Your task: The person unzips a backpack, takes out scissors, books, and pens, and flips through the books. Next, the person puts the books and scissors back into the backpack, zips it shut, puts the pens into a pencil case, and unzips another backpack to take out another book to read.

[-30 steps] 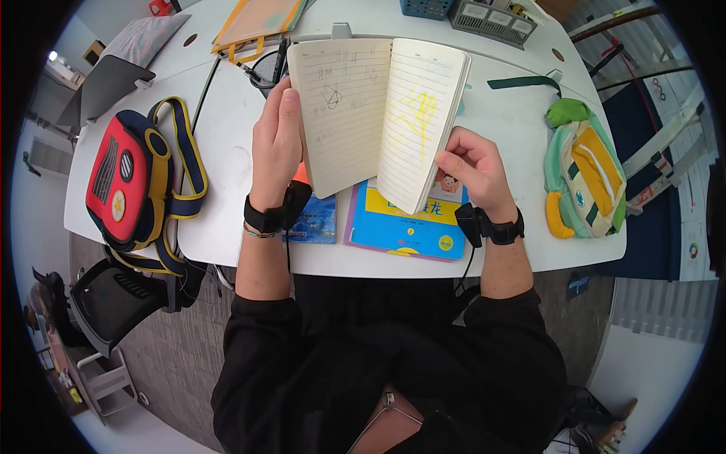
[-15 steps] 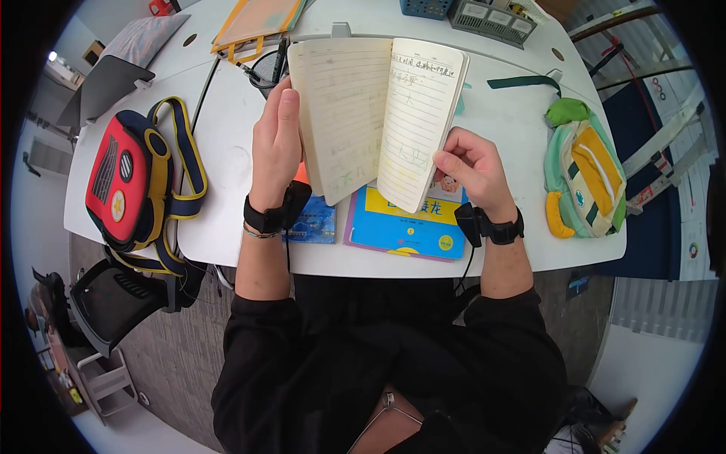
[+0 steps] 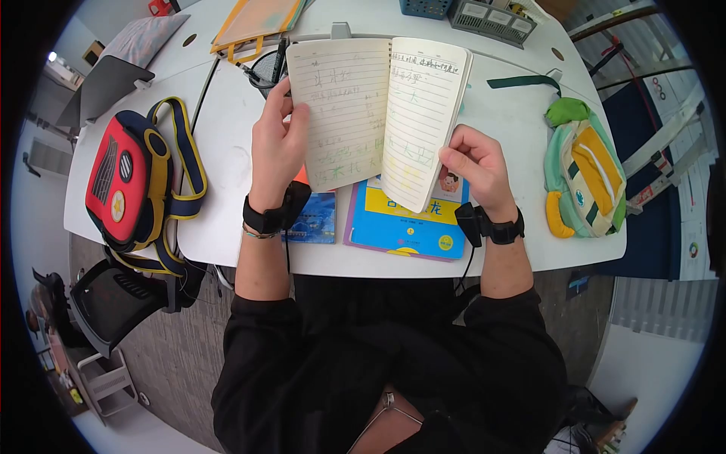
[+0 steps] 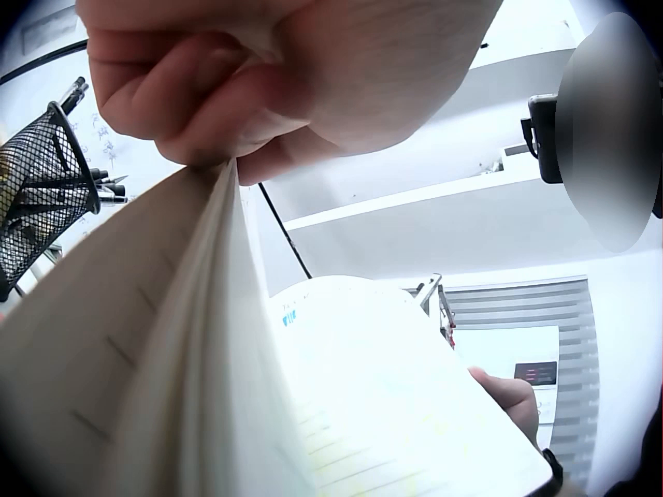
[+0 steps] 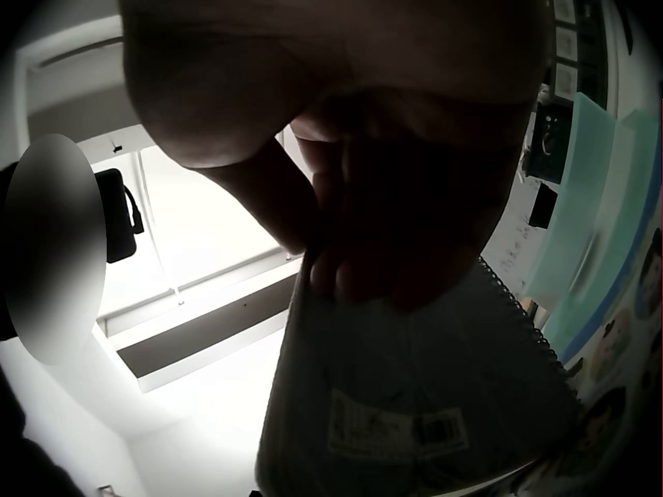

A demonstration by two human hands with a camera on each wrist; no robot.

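A spiral-bound notebook (image 3: pixel 420 129) is held upright and spread before me, its lined pages bearing handwriting and faint yellow and green marks. My left hand (image 3: pixel 276 151) grips the left pages by their outer edge, thumb in front. In the left wrist view several leaves (image 4: pixel 223 342) fan out below that hand. My right hand (image 3: pixel 482 170) pinches the notebook's right edge between thumb and fingers. From the right wrist, the dark back cover (image 5: pixel 352 362) shows, with a barcode label (image 5: pixel 399 427). Beneath the notebook lies a blue and yellow book (image 3: pixel 408 234), partly hidden.
A red and navy backpack (image 3: pixel 125 181) stands left; a green and yellow bag (image 3: pixel 586 174) lies right. Behind the notebook are a mesh pen holder (image 3: pixel 265 68), a grey basket (image 3: pixel 491 23) and an orange-trimmed folder (image 3: pixel 253 23). A blue booklet (image 3: pixel 318 219) lies near the table's front edge.
Pages have turned: the right page with a yellow scribble gave way to one with handwriting, and the left page now shows different writing. The left thumb has shifted lower and inward.
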